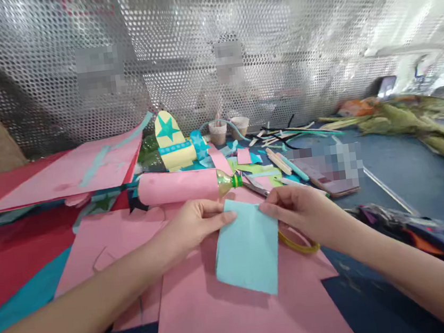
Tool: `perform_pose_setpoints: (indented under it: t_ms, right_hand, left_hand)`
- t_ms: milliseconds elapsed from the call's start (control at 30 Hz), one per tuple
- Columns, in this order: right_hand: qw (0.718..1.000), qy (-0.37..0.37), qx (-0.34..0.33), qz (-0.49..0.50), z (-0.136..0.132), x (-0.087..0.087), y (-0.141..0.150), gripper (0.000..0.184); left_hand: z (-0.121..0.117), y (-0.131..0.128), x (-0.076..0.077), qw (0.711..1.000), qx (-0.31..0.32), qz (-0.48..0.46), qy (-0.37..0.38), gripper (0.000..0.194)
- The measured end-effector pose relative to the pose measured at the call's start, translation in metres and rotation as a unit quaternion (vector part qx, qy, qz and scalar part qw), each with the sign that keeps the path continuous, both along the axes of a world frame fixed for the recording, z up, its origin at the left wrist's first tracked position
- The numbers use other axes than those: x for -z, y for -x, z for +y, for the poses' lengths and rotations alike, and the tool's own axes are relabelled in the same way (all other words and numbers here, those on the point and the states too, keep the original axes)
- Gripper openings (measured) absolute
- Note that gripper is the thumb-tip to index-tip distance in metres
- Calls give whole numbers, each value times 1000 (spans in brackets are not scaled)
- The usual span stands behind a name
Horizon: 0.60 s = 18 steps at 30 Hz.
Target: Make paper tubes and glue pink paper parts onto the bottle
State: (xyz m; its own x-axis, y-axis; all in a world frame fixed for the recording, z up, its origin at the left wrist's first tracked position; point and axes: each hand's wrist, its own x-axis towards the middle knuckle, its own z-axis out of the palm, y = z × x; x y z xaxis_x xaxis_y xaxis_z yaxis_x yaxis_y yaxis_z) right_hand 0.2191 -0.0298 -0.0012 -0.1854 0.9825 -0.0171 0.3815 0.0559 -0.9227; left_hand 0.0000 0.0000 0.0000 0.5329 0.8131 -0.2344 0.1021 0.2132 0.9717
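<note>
Blue paper (249,254) is held at frame centre, upper corners pinched by fingers of left hand (196,223) and right hand (301,210), probably to keep it flat. Scissors (301,248) are laid under right hand, seemingly within reach. Wrapped bottle (180,186) is laid sideways behind, apparently out of the way.

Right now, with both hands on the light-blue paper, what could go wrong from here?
The right hand is close to the scissors, so a careless shift might knock them or catch the blades. The light-blue paper is pinched only near its top corners, so it could slip or crease. The pink-wrapped bottle lies on its side just beyond the left hand; a nudge might roll it.
</note>
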Motion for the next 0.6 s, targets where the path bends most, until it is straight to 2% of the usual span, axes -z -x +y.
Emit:
perform_pose_setpoints:
  t_ms: [200,367,433,467,533,600]
  right_hand:
    - [999,6,-23,37,1,2,0,39]
    - [999,-22,31,29,-2,-2,2,46]
    - [993,-76,57,-69,-2,-2,-3,50]
    - [980,-113,69,-146,-1,-2,-6,47]
    - [931,-173,81,-312,1,2,-12,36]
    - [877,-188,77,-436,1,8,-17,31]
  left_hand:
    - [-1,-2,-2,999,-21,-24,-7,30]
    - [-4,-1,4,999,-17,-20,34,32]
    - [-3,0,7,998,-46,-22,47,32]
    - [-2,1,8,996,-63,-36,52,32]
    - [1,1,10,990,-99,-75,61,31]
    - [3,0,11,985,-126,-102,62,28]
